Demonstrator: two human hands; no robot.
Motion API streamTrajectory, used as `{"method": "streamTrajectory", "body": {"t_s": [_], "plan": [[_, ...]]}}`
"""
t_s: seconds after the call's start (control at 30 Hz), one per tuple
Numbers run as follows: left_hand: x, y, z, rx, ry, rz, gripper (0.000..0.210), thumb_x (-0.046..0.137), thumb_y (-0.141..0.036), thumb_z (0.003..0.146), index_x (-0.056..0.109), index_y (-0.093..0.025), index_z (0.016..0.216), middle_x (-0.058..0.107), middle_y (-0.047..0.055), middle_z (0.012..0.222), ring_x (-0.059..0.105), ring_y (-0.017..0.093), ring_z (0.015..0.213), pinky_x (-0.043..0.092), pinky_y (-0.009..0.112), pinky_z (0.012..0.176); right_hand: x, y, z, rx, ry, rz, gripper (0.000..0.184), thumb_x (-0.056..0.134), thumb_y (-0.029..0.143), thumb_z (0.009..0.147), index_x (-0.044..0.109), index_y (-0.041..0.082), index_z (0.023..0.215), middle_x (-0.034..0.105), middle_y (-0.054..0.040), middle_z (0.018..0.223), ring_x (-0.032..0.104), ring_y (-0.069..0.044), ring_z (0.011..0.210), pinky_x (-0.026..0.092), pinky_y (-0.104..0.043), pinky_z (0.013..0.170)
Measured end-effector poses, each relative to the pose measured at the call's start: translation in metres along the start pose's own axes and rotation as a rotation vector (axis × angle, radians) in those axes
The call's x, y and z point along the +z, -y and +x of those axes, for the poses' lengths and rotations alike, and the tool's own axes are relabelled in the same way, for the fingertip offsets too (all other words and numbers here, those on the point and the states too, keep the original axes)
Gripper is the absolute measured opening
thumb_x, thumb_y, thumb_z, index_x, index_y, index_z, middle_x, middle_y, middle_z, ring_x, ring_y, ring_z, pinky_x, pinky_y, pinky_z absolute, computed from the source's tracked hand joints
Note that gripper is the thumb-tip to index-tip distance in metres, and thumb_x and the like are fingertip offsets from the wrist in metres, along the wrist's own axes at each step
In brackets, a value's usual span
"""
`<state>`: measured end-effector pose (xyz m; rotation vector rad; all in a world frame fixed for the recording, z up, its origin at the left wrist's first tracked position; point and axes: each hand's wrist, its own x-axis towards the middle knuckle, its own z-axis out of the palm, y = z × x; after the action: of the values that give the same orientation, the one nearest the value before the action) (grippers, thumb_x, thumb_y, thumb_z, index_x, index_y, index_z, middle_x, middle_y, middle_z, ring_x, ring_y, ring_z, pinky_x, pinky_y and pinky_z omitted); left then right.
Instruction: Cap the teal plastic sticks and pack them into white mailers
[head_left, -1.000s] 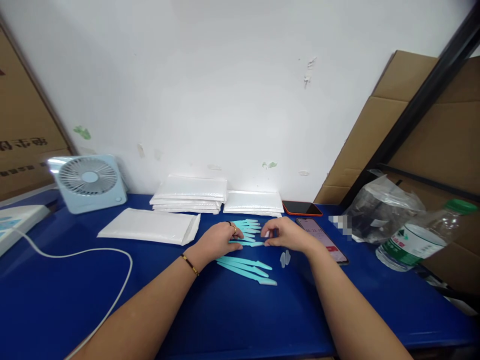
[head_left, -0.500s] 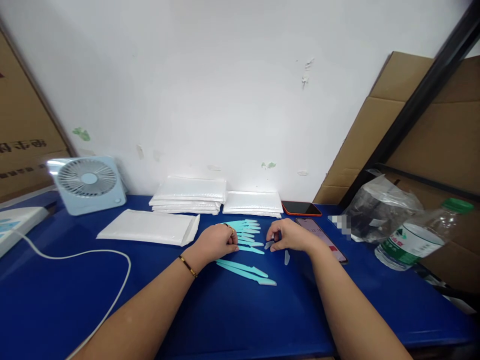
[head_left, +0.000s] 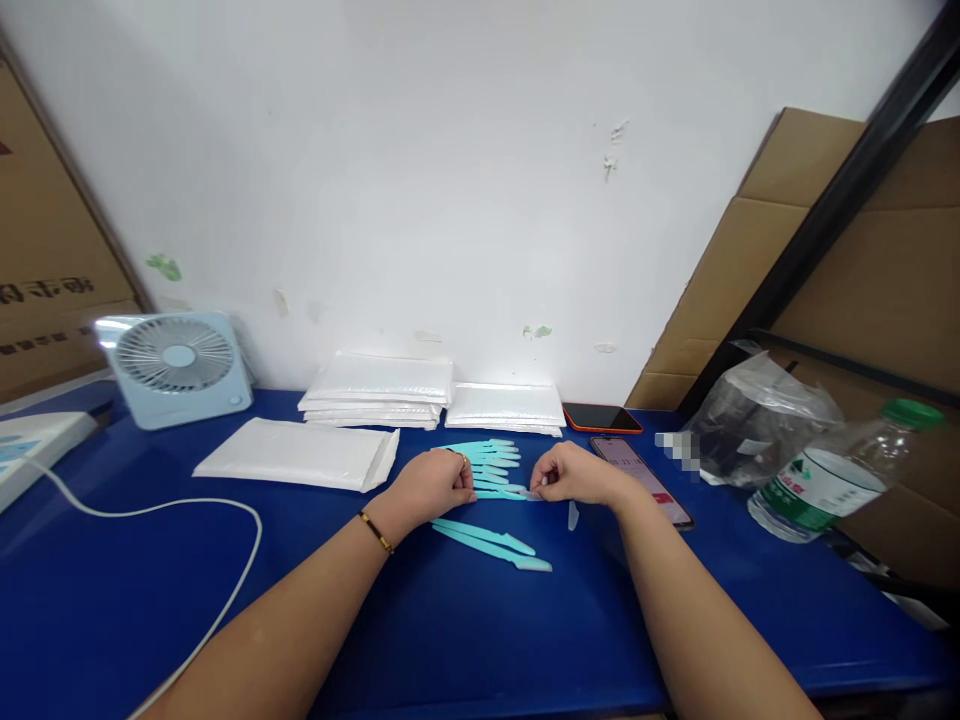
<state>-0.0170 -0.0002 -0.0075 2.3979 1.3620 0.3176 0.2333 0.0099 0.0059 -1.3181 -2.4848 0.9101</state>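
Observation:
My left hand [head_left: 439,484] is closed on the handle of a turquoise eyebrow razor [head_left: 501,496] low over the blue table. A small clear blade cover [head_left: 532,494] is pinched in my right hand [head_left: 564,474], right at the blade end of that razor; whether it sits on the blade I cannot tell. Several more turquoise razors [head_left: 495,457] lie in a row just behind my left hand, partly hidden by it. Two razors [head_left: 487,541] lie apart in front. Another clear cover [head_left: 573,516] rests on the table below my right hand.
White padded mailers [head_left: 375,380] are stacked along the wall, with a single mailer [head_left: 292,454] nearer on the left. A light blue fan [head_left: 178,365] and a white cable [head_left: 255,545] are at left. Two phones [head_left: 604,416], a plastic bag [head_left: 757,415] and a water bottle [head_left: 825,485] stand right.
My right hand has moved slightly left, bringing the clear cover up to the tip of the razor in my left hand. My left hand has stayed almost still.

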Motion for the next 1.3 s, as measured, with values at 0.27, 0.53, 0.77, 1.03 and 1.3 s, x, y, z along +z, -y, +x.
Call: {"method": "streamTrajectory", "body": {"t_s": [0.27, 0.53, 0.77, 1.03, 1.3], "plan": [[0.001, -0.007, -0.002, 0.035, -0.083, 0.022, 0.018, 0.059, -0.037, 0.072, 0.062, -0.021, 0.081, 0.064, 0.0, 0.082, 0.057, 0.014, 0.075, 0.038, 0.022, 0.062, -0.001, 0.006, 0.001, -0.04, -0.079, -0.064, 0.019, 0.059, 0.024, 0.07, 0.071, 0.018, 0.083, 0.065, -0.0018, 0.075, 0.058, -0.014, 0.067, 0.045, -0.023, 0.059], [-0.008, -0.01, -0.008, 0.172, 0.22, -0.136, 0.025, 0.067, -0.041, 0.064, 0.067, -0.022, 0.08, 0.063, -0.001, 0.076, 0.056, 0.012, 0.066, 0.037, 0.019, 0.053, -0.02, -0.004, -0.021, 0.064, 0.17, -0.152, 0.022, 0.075, 0.028, 0.051, 0.071, 0.02, 0.071, 0.059, 0.0007, 0.073, 0.051, -0.01, 0.059, 0.038, -0.018, 0.049], [-0.002, -0.008, -0.006, 0.123, 0.066, 0.031, 0.013, 0.057, -0.033, 0.071, 0.065, -0.022, 0.072, 0.064, 0.0, 0.073, 0.054, 0.013, 0.063, 0.033, 0.021, 0.051, -0.006, 0.0, -0.01, 0.117, 0.052, -0.034, 0.013, 0.064, 0.025, 0.061, 0.062, 0.016, 0.071, 0.061, 0.0, 0.06, 0.054, -0.011, 0.053, 0.039, -0.02, 0.046], [-0.003, -0.005, -0.005, 0.113, -0.032, 0.123, 0.01, 0.055, -0.026, 0.071, 0.063, -0.021, 0.073, 0.064, 0.0, 0.074, 0.055, 0.013, 0.066, 0.034, 0.022, 0.054, -0.008, 0.003, -0.007, 0.129, 0.066, 0.409, 0.029, 0.066, 0.036, 0.063, 0.06, 0.011, 0.077, 0.066, -0.0058, 0.067, 0.064, -0.015, 0.06, 0.052, -0.024, 0.056], [-0.004, -0.006, -0.006, 0.095, -0.009, 0.129, 0.012, 0.053, -0.026, 0.072, 0.064, -0.021, 0.073, 0.064, 0.001, 0.075, 0.056, 0.013, 0.068, 0.035, 0.021, 0.054, -0.006, -0.007, -0.008, 0.173, 0.214, 0.285, 0.039, 0.073, 0.032, 0.054, 0.065, 0.013, 0.087, 0.064, -0.0017, 0.061, 0.06, -0.013, 0.053, 0.049, -0.022, 0.052]]}}
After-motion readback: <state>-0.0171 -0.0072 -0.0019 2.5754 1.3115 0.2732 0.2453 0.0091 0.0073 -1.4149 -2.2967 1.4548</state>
